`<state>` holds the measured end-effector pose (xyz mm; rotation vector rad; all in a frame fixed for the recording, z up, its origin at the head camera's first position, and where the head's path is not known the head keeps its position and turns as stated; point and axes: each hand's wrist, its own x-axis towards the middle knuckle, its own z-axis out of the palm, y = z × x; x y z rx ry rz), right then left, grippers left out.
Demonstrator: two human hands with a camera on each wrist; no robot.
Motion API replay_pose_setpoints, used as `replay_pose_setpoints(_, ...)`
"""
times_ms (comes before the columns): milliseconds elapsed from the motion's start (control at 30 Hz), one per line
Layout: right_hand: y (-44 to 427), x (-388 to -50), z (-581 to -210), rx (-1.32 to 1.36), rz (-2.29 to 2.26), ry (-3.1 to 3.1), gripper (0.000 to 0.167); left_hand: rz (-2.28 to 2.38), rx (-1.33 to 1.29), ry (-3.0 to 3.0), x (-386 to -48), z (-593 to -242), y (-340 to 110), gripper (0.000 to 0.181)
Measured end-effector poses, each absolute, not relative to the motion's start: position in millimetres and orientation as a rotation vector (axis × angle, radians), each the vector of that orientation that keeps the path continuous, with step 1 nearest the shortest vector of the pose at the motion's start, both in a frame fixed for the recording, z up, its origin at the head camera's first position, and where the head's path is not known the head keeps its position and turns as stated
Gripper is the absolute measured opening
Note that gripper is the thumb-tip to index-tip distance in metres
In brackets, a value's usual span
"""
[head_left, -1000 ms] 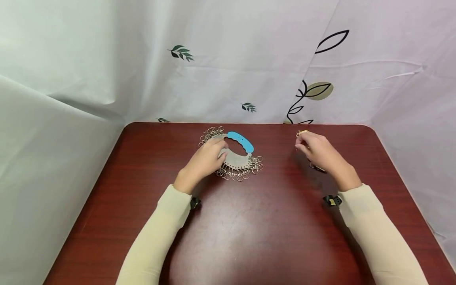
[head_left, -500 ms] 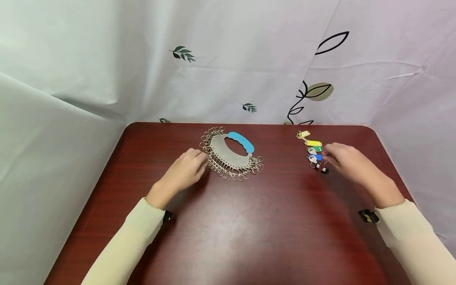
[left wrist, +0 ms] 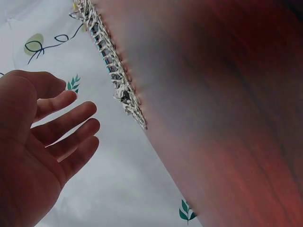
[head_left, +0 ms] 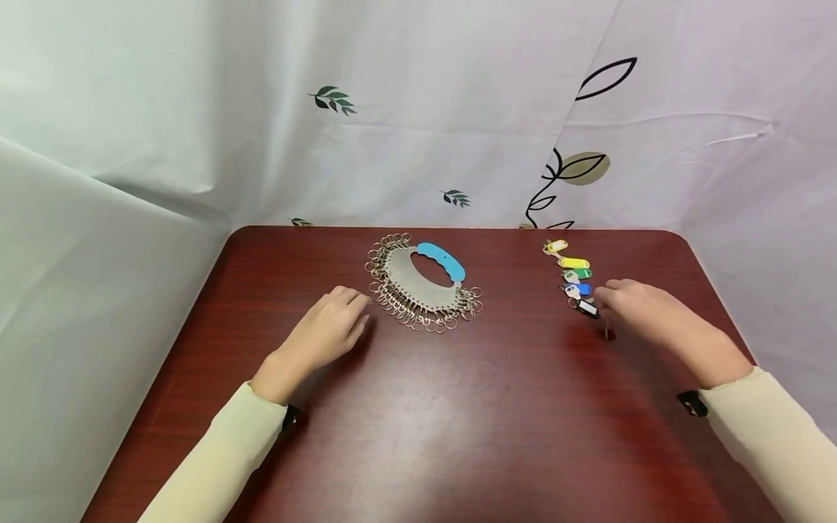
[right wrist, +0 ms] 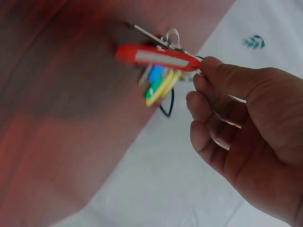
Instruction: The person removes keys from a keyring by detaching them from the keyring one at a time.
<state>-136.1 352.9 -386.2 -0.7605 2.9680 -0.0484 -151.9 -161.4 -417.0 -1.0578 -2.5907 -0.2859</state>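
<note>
My right hand pinches a red key tag by its ring end between thumb and forefinger; a metal key juts out alongside it. Close by on the table lies a row of tagged keys: a black tag, a blue tag, a green tag and yellow tags. My left hand hovers with loosely bent fingers, holding nothing. Up and right of it rests a curved metal key holder with a blue handle and many small rings along its edge.
The dark red wooden table fills the lower part of the head view. White curtains with leaf prints hang behind its far edge and along both sides.
My left hand has drawn back from above the key holder, toward the lower left. My right hand has moved right and nearer, uncovering the row of keys, and now holds the red key tag.
</note>
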Motion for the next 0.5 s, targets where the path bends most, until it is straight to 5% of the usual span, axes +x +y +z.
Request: replay_pose_setpoints(500, 313.8, -163.8, -434.4, -1.043, -0.137, 3.062, 0.025, -0.259, -1.02, -2.635, -147.7, -430.0, -154.8, 0.039)
